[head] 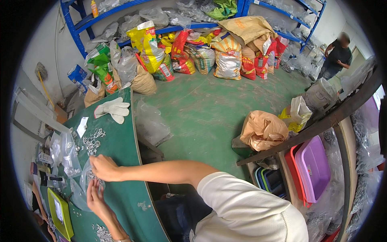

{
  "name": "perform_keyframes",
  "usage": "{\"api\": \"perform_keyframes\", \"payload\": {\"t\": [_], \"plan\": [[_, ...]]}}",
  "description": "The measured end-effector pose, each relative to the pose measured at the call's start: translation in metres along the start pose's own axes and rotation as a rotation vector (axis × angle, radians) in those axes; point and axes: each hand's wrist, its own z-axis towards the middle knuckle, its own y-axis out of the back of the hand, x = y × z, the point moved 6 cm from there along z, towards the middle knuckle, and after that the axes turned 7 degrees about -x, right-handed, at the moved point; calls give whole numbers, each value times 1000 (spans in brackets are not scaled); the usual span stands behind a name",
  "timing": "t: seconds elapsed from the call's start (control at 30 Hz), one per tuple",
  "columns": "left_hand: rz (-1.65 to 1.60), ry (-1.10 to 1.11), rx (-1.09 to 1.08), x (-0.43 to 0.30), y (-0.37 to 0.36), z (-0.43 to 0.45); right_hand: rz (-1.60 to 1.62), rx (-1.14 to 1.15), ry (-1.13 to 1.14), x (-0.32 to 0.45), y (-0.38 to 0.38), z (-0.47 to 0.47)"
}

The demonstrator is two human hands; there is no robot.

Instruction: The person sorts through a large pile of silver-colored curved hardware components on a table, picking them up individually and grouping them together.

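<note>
Over the green tabletop [121,151], my right hand [104,169] is curled at the upper edge of a clear plastic bag [85,178]; its fingertips are partly hidden. My left hand [97,196] lies along the bag's lower side with fingers extended and close together; whether it grips the film cannot be told. Small silvery metal pieces [91,174] show between the hands, apparently inside the bag. Just beyond my right hand is a loose pile of ring-like metal parts [91,144]. Another heap of metal pieces [102,233] lies near my left forearm.
A whitish work glove [112,110] and a white paper tag [82,127] lie on the table. More clear bags [69,154] and a yellow-green tray [60,214] line its far side. Filled sacks [228,57] stand below blue shelving [169,29]. A person [337,57] stands at upper right.
</note>
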Motion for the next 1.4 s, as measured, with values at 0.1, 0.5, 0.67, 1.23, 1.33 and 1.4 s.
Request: {"api": "perform_keyframes", "payload": {"t": [0.1, 0.5, 0.67, 1.23, 1.33, 1.4], "plan": [[497, -416, -220, -9, 10, -14, -49, -165, 124, -25, -3, -5], [726, -606, -204, -17, 9, 13, 90, -56, 81, -31, 2, 14], [768, -568, -126, -20, 26, -1, 253, 311, -225, -34, 5, 3], [725, -428, -161, -29, -20, 0, -212, 129, 134, -13, 48, -13], [684, -456, -27, -26, -27, -15, -213, 163, 118, -12, 55, -28], [662, -537, 42, -29, -26, -39, -252, 304, 56, -13, 55, -38]]}}
